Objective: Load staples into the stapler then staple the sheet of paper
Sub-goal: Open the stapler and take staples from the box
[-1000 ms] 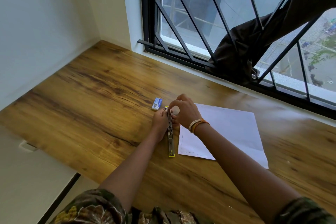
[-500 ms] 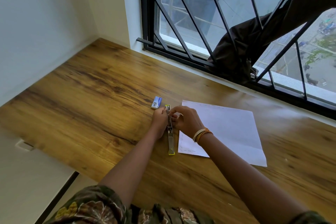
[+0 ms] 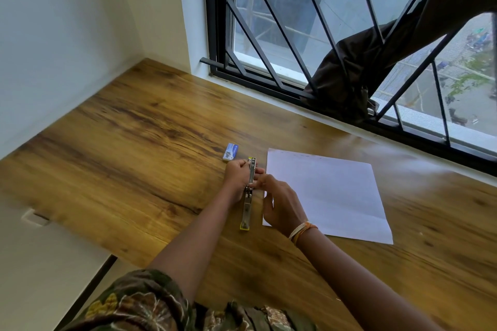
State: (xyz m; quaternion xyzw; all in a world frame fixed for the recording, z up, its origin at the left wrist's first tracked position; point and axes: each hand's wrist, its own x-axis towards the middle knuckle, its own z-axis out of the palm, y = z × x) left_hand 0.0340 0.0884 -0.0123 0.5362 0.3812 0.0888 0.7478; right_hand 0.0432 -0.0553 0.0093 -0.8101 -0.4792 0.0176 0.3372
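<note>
A metal stapler [image 3: 247, 205] with yellow ends lies swung fully open in a long line on the wooden table [image 3: 129, 142]. My left hand [image 3: 238, 177] grips its far half from the left. My right hand [image 3: 279, 201] rests on the stapler's right side, fingertips pinched at the middle of the channel; whether staples are between them is too small to tell. A white sheet of paper [image 3: 328, 193] lies flat just right of the stapler, partly under my right hand. A small blue and white staple box [image 3: 231, 151] sits beyond my left hand.
A barred window [image 3: 322, 35] runs along the table's far edge, with a dark cloth [image 3: 357, 72] hanging through the bars. A white wall closes the left side. The table's near-left edge drops off to the floor.
My right hand has slid from the stapler's far end toward me along the channel to its middle. My left hand and the stapler have stayed put.
</note>
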